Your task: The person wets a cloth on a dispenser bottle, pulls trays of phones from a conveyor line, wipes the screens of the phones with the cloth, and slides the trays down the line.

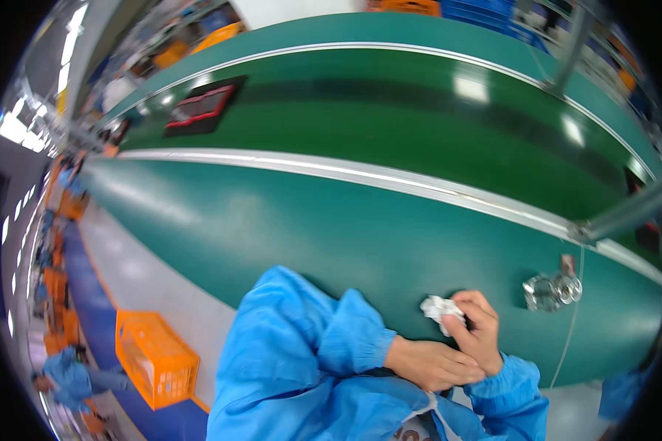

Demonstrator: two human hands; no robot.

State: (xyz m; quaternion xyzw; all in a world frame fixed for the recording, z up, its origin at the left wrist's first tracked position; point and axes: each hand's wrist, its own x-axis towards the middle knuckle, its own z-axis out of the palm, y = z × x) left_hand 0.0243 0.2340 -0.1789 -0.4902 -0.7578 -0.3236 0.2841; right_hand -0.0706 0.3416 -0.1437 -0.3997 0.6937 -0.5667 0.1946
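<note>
Pinched between the thumb and fingers of my right hand [479, 329] is a crumpled white wipe [443, 310], held just over the green worktable [294, 220]. My left hand [432, 363] lies across the right wrist, its fingers stretched out together and resting against that hand. Nothing shows in it, though its palm side is hidden. Both arms wear loose blue sleeves. Right of my hands stands a clear glass bottle [541, 293] with a shiny round part beside it.
Beyond a metal rail [331, 167] runs a dark green conveyor belt [390, 110], carrying a black tray with red-edged pieces [202, 107] at far left. Metal posts rise at right. An orange crate [156, 358] sits on the floor at left, near a person in blue [73, 378].
</note>
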